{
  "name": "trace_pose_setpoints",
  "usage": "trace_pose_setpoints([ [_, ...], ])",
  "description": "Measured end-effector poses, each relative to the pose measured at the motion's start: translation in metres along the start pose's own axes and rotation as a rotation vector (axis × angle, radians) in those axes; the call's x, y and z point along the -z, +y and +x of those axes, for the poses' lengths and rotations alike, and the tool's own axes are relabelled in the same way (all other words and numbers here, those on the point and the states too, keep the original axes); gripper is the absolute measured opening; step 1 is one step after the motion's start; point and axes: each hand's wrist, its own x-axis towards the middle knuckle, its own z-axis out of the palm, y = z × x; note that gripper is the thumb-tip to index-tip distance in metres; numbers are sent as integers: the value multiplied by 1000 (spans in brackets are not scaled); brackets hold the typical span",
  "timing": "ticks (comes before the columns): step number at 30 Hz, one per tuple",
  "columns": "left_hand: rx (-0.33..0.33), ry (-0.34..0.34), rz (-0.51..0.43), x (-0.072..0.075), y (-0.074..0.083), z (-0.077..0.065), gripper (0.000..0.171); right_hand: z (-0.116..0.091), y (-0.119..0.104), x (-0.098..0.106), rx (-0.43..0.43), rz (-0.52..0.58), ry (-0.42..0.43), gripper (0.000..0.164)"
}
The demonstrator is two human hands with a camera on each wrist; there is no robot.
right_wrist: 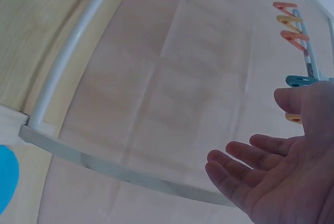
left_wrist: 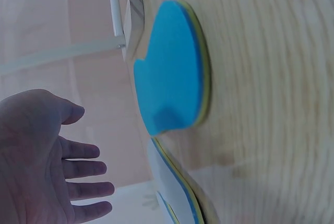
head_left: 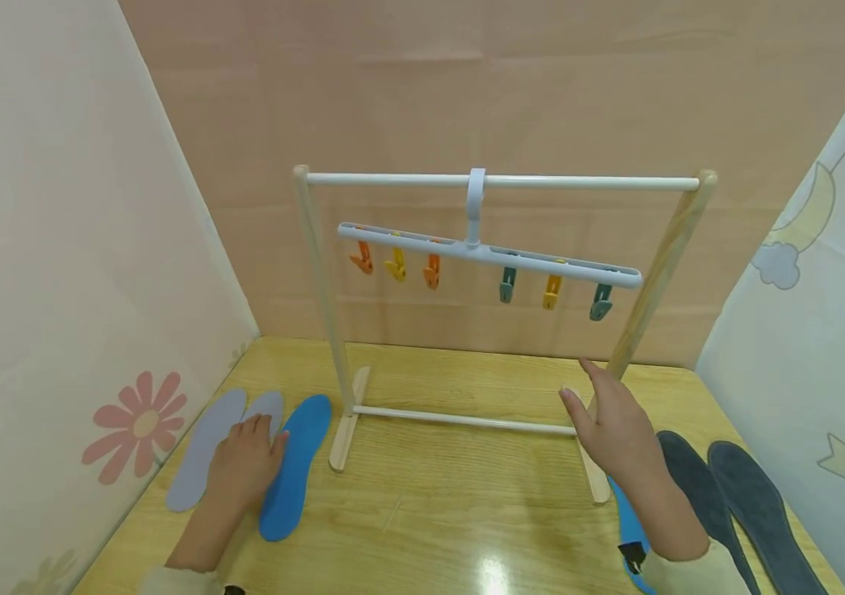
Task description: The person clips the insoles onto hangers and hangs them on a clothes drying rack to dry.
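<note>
My left hand (head_left: 247,457) hovers with extended fingers over a pair of pale lilac insoles (head_left: 207,454), overlapping one of them in the head view. Just to its right lies a blue insole (head_left: 296,471), whose yellow underside edge shows in the left wrist view. Empty and palm visible, the left hand (left_wrist: 42,161) appears beside it there. My right hand (head_left: 612,426) is raised in front of the rack's right post (head_left: 661,273), thumb apart from relaxed fingers, holding nothing. Beneath that forearm, another blue insole (head_left: 627,516) is partly hidden. Two dark grey insoles (head_left: 757,504) lie farther right.
A wooden rack with a white top bar (head_left: 586,182) stands mid-table. From it hangs a light grey hanger (head_left: 408,240) with several orange, yellow and teal clips (head_left: 508,285). A white lower bar (head_left: 460,420) joins the rack's feet. Patterned cloth walls (head_left: 35,289) flank the wooden table (head_left: 452,504).
</note>
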Motion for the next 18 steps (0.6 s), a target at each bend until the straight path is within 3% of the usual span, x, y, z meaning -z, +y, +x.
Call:
trace_pose_setpoints([
  [10,35,-71,-10,0,-23,1,52,12,-2,18,51,54,113,64],
  [18,82,-91,-46,0,-38,1,55,20,-8,32,24,96,128,68],
])
